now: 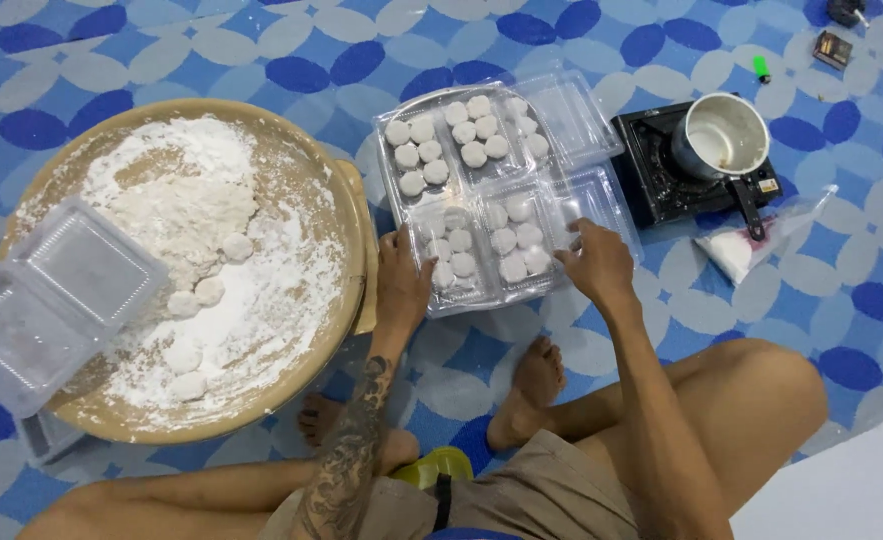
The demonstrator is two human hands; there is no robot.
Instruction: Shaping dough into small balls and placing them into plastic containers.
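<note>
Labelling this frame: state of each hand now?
Left hand: open, fingers resting on the clear plastic container.
Right hand: fingers curled on the same container's right side; firm grip cannot be told.

Both arms are bare from the shoulder down, with no sleeves, watch, rings or gloves showing. The left forearm carries a dense dark tattoo of swirling, patterned shapes, running from just behind the left hand (401,285) up past the elbow. The arm behind the right hand (597,265) is unmarked. Khaki-tan shorts cover the lap, with a thin black strap or cord down the middle. The legs below them are bare, and so are both feet.
</note>
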